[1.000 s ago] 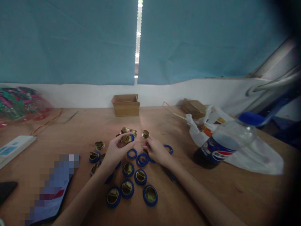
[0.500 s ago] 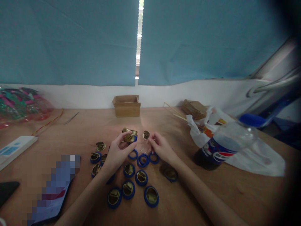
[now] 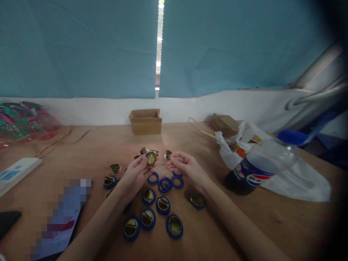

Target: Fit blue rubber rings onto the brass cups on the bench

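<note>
Between the thumb and fingers of my left hand [image 3: 135, 175] is a round brass pin-back brooch [image 3: 150, 158] with a blue rim, its pin side towards me. My right hand [image 3: 187, 168] is closed in a pinch just to the right; whatever its fingertips hold is too small to make out. Beyond those fingertips lies a loose brass pin back [image 3: 168, 154]. Several blue rings [image 3: 160, 185] lie on the table below and between my hands. Nearer to me, several blue-rimmed brooches [image 3: 163, 205] rest pin side up. My left hand and forearm partly cover others.
A small open cardboard box [image 3: 146, 127] stands by the wall. On the right are a cola bottle [image 3: 252, 170] and a white plastic bag [image 3: 301, 186]. At left lie a phone [image 3: 61, 221], a white power strip [image 3: 20, 172] and wrapped bottles [image 3: 27, 121].
My left hand has turned, bringing the brooch upright with its pin side facing me. My right hand has shifted slightly, with its fingers curled closer together.
</note>
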`<action>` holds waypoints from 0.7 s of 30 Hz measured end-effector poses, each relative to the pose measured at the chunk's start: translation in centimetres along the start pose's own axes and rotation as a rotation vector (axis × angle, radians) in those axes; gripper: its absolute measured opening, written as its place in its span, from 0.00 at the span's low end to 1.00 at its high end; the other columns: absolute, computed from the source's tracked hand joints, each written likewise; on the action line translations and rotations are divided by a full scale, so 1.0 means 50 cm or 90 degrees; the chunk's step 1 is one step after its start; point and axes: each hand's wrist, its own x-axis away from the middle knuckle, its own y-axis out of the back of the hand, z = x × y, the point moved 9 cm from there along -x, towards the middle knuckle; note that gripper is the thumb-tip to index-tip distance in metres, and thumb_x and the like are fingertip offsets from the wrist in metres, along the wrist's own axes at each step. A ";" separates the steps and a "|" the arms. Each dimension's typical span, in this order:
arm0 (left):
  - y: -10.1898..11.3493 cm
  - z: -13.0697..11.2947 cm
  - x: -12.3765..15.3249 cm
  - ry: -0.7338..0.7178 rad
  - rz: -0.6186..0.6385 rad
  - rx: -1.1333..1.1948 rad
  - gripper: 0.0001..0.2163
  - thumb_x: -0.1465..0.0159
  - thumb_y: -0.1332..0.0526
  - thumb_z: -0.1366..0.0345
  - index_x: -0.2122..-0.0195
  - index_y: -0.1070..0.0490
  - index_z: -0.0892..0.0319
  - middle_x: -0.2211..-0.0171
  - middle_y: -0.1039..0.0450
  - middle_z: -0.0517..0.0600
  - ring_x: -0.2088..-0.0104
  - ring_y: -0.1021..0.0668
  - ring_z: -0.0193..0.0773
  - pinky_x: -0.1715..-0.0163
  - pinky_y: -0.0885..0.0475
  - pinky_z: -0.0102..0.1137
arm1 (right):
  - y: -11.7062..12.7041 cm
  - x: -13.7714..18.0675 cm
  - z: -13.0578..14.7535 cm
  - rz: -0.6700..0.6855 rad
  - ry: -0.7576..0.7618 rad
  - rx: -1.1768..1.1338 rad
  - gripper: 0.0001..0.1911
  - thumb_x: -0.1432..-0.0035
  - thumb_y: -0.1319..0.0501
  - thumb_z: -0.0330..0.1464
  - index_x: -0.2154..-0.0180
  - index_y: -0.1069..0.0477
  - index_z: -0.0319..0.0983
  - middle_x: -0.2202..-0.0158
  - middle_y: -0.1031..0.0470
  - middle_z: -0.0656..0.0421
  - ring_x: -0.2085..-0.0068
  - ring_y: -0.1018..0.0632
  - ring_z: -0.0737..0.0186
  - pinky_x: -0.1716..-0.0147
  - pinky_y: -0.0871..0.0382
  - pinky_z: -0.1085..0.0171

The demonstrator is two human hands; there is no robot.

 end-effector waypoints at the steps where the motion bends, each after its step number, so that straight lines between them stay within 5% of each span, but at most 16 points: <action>1: -0.003 -0.001 0.001 0.003 0.005 0.005 0.14 0.45 0.32 0.60 0.61 0.26 0.61 0.59 0.23 0.54 0.61 0.23 0.34 0.58 0.30 0.27 | -0.005 0.003 0.002 0.009 -0.006 -0.003 0.16 0.54 0.31 0.41 0.68 0.30 0.38 0.71 0.24 0.59 0.71 0.23 0.66 0.70 0.29 0.67; 11: -0.020 -0.005 0.008 -0.034 0.049 -0.053 0.23 0.45 0.33 0.69 0.48 0.34 0.57 0.53 0.28 0.54 0.52 0.25 0.38 0.50 0.33 0.33 | -0.021 0.015 0.006 0.054 -0.037 -0.011 0.16 0.52 0.32 0.42 0.71 0.33 0.38 0.83 0.43 0.70 0.84 0.47 0.76 0.86 0.57 0.73; 14: -0.035 -0.019 0.014 -0.102 0.081 -0.185 0.22 0.44 0.34 0.70 0.48 0.35 0.57 0.50 0.30 0.55 0.49 0.27 0.41 0.50 0.33 0.34 | -0.041 0.022 0.003 0.113 -0.052 -0.072 0.16 0.47 0.35 0.43 0.73 0.37 0.39 0.85 0.47 0.71 0.85 0.45 0.75 0.86 0.53 0.73; 21: -0.065 -0.023 0.028 -0.207 0.138 -0.346 0.23 0.46 0.34 0.72 0.49 0.37 0.56 0.50 0.30 0.55 0.48 0.28 0.45 0.47 0.33 0.40 | -0.066 0.030 -0.009 0.191 -0.090 -0.154 0.15 0.47 0.35 0.41 0.71 0.34 0.37 0.74 0.29 0.62 0.75 0.28 0.73 0.76 0.36 0.73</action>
